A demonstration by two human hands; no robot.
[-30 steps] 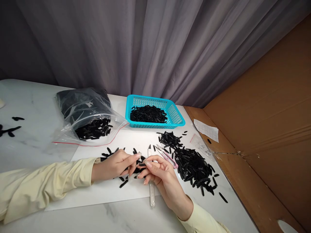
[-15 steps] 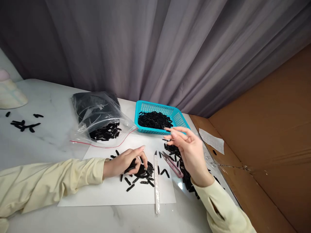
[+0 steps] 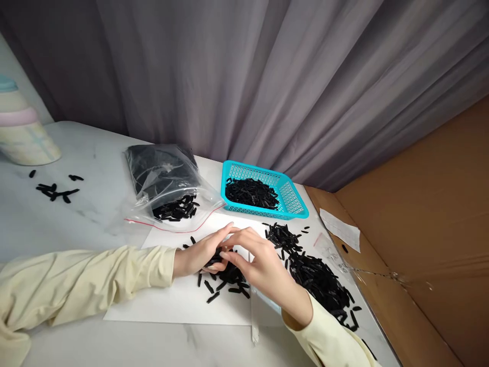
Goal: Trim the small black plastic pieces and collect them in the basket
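Observation:
My left hand (image 3: pixel 202 253) is cupped over the white paper (image 3: pixel 168 306), its curled fingers holding several short black strips (image 3: pixel 214 258). Over it reaches my right hand (image 3: pixel 262 260), thumb and fingertips pinched together at the left palm. Whatever sits between those fingertips is too small to make out. Beneath both hands a loose pile of black strips (image 3: pixel 231 278) lies on the paper. A slim white-handled knife (image 3: pixel 254 323) shows its lower end below the right hand, which hides the rest. The pink thread snips seen earlier are hidden.
Behind the hands stands a turquoise basket (image 3: pixel 263 212) of black strips, with a clear zip bag (image 3: pixel 168 176) of them to its left. A large heap (image 3: pixel 321 283) lies right. Loose strips (image 3: pixel 57 192) and a tumbler (image 3: pixel 28 135) are far left; cardboard (image 3: pixel 420 214) borders the right.
My right hand has moved left and down from in front of the basket to my left hand, which stays cupped. The view has shifted slightly, showing more of the tumbler and the right heap.

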